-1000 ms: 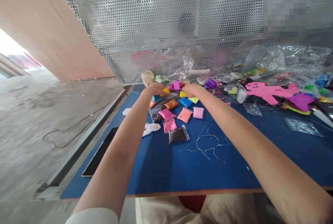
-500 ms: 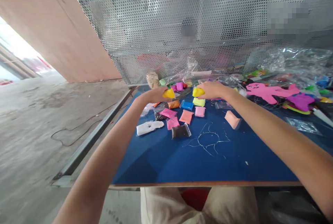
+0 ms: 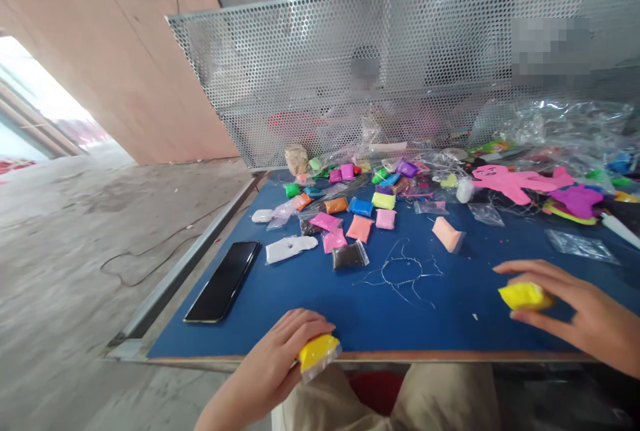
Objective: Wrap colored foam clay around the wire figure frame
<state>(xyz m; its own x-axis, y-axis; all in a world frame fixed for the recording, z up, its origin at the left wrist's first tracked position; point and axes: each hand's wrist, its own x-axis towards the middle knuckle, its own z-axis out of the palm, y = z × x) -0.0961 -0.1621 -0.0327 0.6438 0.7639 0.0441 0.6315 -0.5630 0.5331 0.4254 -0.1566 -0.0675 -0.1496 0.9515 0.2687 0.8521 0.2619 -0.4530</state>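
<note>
Left hand [image 3: 280,354] has drawn back, clamped on a yellow packet [image 3: 316,352]. Right hand [image 3: 575,307] has too, gripping a second packet [image 3: 523,295].

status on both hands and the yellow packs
Left hand: holding yellow pack. Right hand: holding second yellow pack. Wire ring lies beyond them.

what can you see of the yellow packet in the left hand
The yellow packet is small and bright, with a clear, plastic-looking margin along its lower right side. The yellow filling looks smooth and plump. The left hand grips it, with fingers over the top and the thumb lower down, so part of it is hidden. It sits tilted, seen across the near edge of the blue table. I can't tell whether it is sealed.
</note>
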